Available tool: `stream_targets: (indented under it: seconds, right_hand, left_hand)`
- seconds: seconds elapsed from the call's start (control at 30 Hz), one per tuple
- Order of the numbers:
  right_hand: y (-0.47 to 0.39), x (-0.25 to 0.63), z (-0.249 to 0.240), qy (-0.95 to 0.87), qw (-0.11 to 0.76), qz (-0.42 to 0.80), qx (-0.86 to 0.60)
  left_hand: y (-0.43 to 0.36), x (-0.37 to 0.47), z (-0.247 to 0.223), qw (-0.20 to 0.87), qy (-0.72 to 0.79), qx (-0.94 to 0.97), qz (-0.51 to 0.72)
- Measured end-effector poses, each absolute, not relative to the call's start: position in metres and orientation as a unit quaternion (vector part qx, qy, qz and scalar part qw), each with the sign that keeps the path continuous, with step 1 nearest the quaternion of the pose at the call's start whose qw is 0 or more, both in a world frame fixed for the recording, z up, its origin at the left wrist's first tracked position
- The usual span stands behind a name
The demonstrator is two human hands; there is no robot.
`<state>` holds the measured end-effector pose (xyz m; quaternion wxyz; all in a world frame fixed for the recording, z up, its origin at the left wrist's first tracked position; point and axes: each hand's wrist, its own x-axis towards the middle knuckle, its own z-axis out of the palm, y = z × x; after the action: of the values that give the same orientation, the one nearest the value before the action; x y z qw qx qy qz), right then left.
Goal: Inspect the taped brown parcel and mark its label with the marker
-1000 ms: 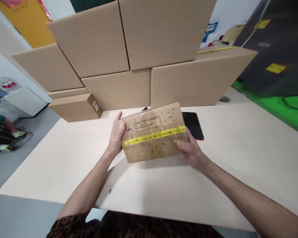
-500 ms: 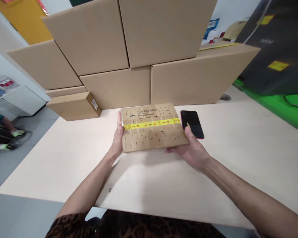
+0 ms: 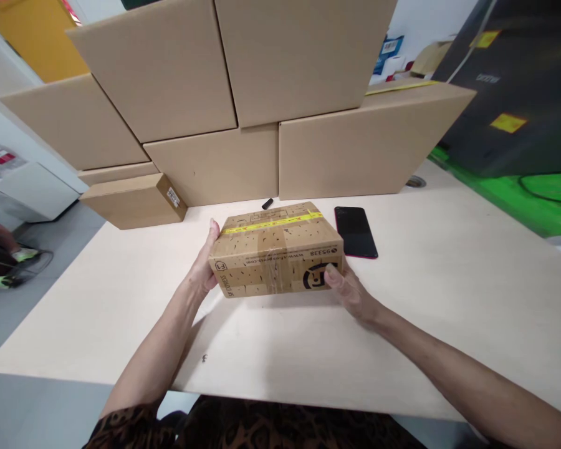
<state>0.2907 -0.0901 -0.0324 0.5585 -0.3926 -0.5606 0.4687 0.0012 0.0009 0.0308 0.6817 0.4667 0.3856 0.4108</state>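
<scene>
Between my two hands is a brown cardboard box [image 3: 271, 255] with yellow printed tape across its top and black lettering on the side facing me. It is tilted, its upside-down print turned my way. My left hand [image 3: 203, 259] grips its left end, thumb along the upper edge and the other fingers mostly hidden. On the right end, my right hand [image 3: 350, 290] is closed, with the thumb on the front face over the black logo. Just beyond the right hand lies a dark phone [image 3: 355, 231] with a red edge.
Large cardboard boxes [image 3: 210, 165] are stacked along the back of the table [image 3: 121, 312]. A flat carton [image 3: 133, 201] stands at back left. A small black object [image 3: 267, 204] lies behind the held box. At far left, part of a seated person [image 3: 9, 240] shows.
The box has been tipped so its lettered side now faces me, where mostly its top showed before. My right thumb has moved from the top edge to that side. The small black object has come into view.
</scene>
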Motion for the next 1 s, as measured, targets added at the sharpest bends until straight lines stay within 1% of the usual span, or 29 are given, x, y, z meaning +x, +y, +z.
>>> stream_targets:
  seconds: [0.07,0.13,0.2,0.3,0.37,0.53,0.67,0.77,0.87,1.0]
  right_hand:
    - [-0.09,0.288,-0.031,-0.514,0.566,0.502,-0.404]
    - [-0.089,0.286,-0.03,-0.463,0.57,0.539,-0.412]
    - [-0.086,0.286,-0.026,-0.431,0.575,0.567,-0.404]
    - [-0.08,0.291,-0.017,-0.399,0.596,0.576,-0.393]
    - [-0.076,0.297,-0.011,-0.371,0.609,0.573,-0.402]
    - [-0.072,0.303,-0.004,-0.336,0.617,0.576,-0.419]
    - [-0.079,0.293,-0.004,-0.36,0.627,0.548,-0.42]
    - [-0.084,0.288,-0.008,-0.419,0.643,0.498,-0.405]
    - [-0.085,0.292,-0.012,-0.485,0.636,0.464,-0.381]
    - [-0.081,0.3,-0.008,-0.522,0.571,0.522,-0.359]
  left_hand:
    - [-0.003,0.006,0.027,0.632,0.381,0.501,0.452]
    - [-0.007,0.01,0.022,0.549,0.38,0.548,0.503]
    - [-0.012,0.012,0.018,0.458,0.367,0.613,0.529]
    - [-0.019,0.012,0.014,0.345,0.307,0.731,0.502]
    - [-0.022,0.011,0.014,0.293,0.271,0.785,0.474]
    - [-0.024,0.012,0.015,0.23,0.265,0.827,0.439]
    - [-0.02,0.009,0.012,0.215,0.262,0.82,0.461]
    - [-0.018,0.006,0.011,0.229,0.264,0.806,0.478]
    - [-0.019,0.007,0.012,0.306,0.266,0.763,0.503]
    - [-0.024,0.013,0.016,0.455,0.283,0.656,0.532]
